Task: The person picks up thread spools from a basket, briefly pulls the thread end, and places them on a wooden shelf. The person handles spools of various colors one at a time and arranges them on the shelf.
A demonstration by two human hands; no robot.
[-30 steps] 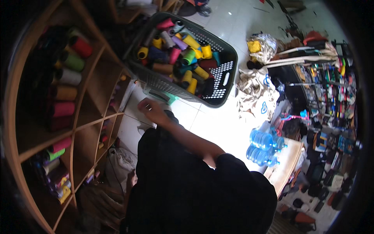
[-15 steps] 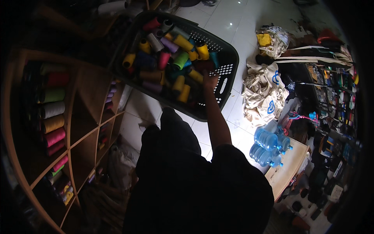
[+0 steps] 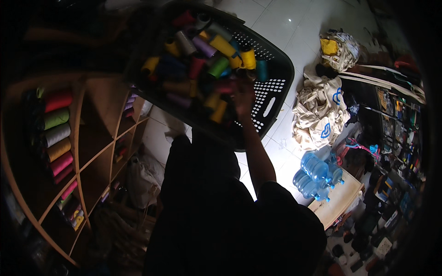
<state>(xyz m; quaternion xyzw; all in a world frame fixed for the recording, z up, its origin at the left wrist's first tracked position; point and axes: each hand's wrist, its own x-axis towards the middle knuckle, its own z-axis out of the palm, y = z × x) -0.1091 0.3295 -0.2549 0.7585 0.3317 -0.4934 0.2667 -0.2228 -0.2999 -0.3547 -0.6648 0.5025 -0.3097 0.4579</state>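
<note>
A dark green plastic basket (image 3: 282, 72) with a perforated wall holds a heap of cone-shaped thread spools. Among them are a yellow spool (image 3: 248, 59), a green spool (image 3: 218, 67), a purple spool (image 3: 203, 47) and a teal spool (image 3: 262, 71). My right hand (image 3: 244, 99) reaches into the basket's right side, beside a dim red spool (image 3: 224, 87). Shadow and blur hide its fingers, so its grip cannot be made out. My left hand is out of sight.
A wooden shelf (image 3: 95, 161) with spools in its compartments stands at left. To the right, cream cloth bags (image 3: 321, 110) lie on the tiled floor (image 3: 278, 126). Blue water bottles (image 3: 316, 166) lie beside a pale tabletop (image 3: 338, 198). A cloth bundle (image 3: 343, 51) lies farther off.
The basket appears shifted slightly up and right, while the shelf, bags and bottles have also shifted in view. My right hand stays inside the basket; a red spool now shows to its left.
</note>
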